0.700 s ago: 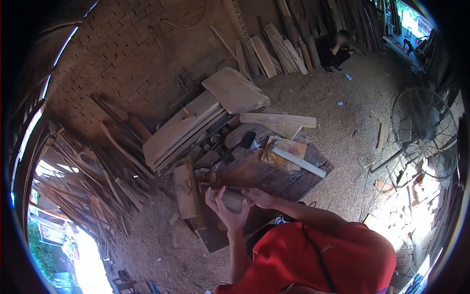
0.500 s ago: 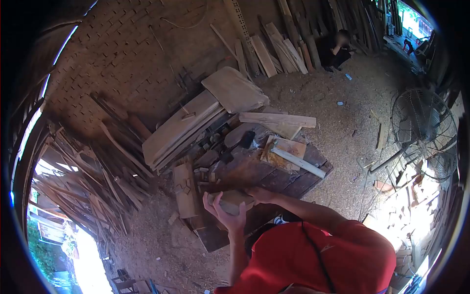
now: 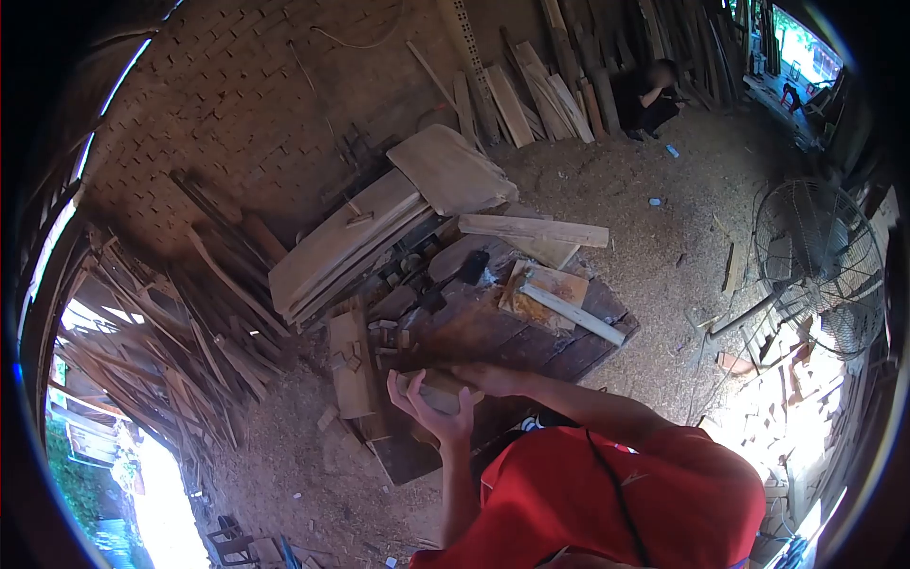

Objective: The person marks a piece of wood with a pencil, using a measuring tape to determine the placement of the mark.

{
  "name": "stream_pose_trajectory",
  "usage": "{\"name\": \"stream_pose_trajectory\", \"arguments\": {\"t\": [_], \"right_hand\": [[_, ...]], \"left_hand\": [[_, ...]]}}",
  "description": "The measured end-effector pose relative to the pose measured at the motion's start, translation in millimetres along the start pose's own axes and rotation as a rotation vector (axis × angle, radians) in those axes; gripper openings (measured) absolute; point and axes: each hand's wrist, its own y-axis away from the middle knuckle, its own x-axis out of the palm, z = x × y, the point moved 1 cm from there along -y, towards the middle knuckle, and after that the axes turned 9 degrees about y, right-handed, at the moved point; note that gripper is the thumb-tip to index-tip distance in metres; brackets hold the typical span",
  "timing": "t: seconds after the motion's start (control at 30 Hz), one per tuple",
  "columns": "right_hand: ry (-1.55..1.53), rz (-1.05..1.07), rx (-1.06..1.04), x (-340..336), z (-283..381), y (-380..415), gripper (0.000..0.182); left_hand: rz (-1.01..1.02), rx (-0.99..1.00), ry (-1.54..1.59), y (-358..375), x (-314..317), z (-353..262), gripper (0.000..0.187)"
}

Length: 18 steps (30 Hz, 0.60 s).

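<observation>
A wooden block (image 3: 440,389) is held between my hands above the near side of a dark wooden work table (image 3: 464,334). My left hand (image 3: 431,412) is curled around the block's left end, its fingers and thumb bent about it. At the far right side of the block, my right hand (image 3: 485,379) grips it, with its fingertips partly hidden. Left of the block lies a pale plank (image 3: 352,384) with small wood pieces on it. More small wood offcuts (image 3: 386,334) sit just beyond.
Across the table, a long pale strip (image 3: 573,315) rests on a square board (image 3: 550,284). Thick slabs (image 3: 346,242) are stacked behind. A large caged fan (image 3: 815,266) stands at right. A person (image 3: 652,100) crouches near boards leaning at the back wall.
My right hand has shifted slightly left along the block's far side. The block and my left hand sit slightly further left in view, as the whole scene has shifted a little.
</observation>
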Motion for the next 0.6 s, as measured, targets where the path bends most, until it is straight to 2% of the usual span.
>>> {"name": "stream_pose_trajectory", "arguments": {"t": [0.07, 0.17, 0.27, 0.3, 0.4, 0.5, 0.6], "right_hand": [[-0.095, -0.057, -0.089, 9, 21, -4, 0.055], [-0.163, 0.01, -0.021, 0, 18, 0, 0.055], [-0.388, 0.084, 0.233, 2, -72, -6, 0.055], [-0.278, 0.054, 0.317, -6, -65, -4, 0.054], [0.384, 0.018, -0.064, -4, -33, -4, 0.053], [0.106, -0.047, -0.089, -7, 33, 5, 0.05], [-0.006, 0.01, 0.255, -14, 8, 11, 0.049]], "left_hand": [[-0.004, 0.003, -0.008, -2, 3, 0, 0.065], [-0.018, -0.005, 0.008, -1, 4, -1, 0.066], [-0.023, 0.01, 0.003, 2, 1, 1, 0.066], [-0.023, 0.009, 0.004, 2, 1, 0, 0.066], [-0.027, 0.005, 0.0, 2, 2, 0, 0.067], [-0.032, -0.003, -0.001, 1, 4, 0, 0.068], [-0.034, -0.008, 0.017, 1, 4, 0, 0.069]]}}
